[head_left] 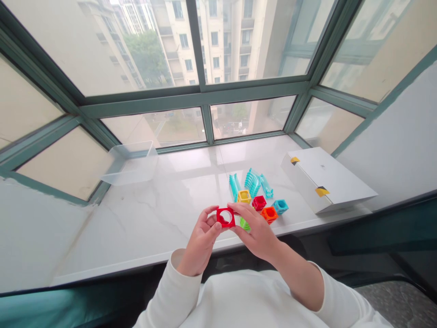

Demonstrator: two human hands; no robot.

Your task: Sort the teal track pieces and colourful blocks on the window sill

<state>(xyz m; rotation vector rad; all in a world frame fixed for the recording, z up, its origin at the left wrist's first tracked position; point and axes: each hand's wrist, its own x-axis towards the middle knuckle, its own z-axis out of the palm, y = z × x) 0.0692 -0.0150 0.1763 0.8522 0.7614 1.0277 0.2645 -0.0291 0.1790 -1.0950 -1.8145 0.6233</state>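
Note:
Between my two hands is a red toy block (233, 218) with a round hole through its face, held up above the front of the sill. The fingers and thumb of my left hand (204, 237) close on its left side. My right hand (256, 231) grips the right side. Just beyond my right hand stand hollow blocks: a yellow one (244, 196), a second red one (259, 202), an orange one (269, 214) and a blue one (281, 207). A green block (245, 223) is partly hidden by my right hand. Behind them lie turquoise track pieces (253, 182).
A clear plastic bin (133, 171) sits at the back left of the white marble-look sill (164, 209). To the right is a white box (327, 177) with yellow-and-black tabs. Green-framed windows (191, 101) rise behind.

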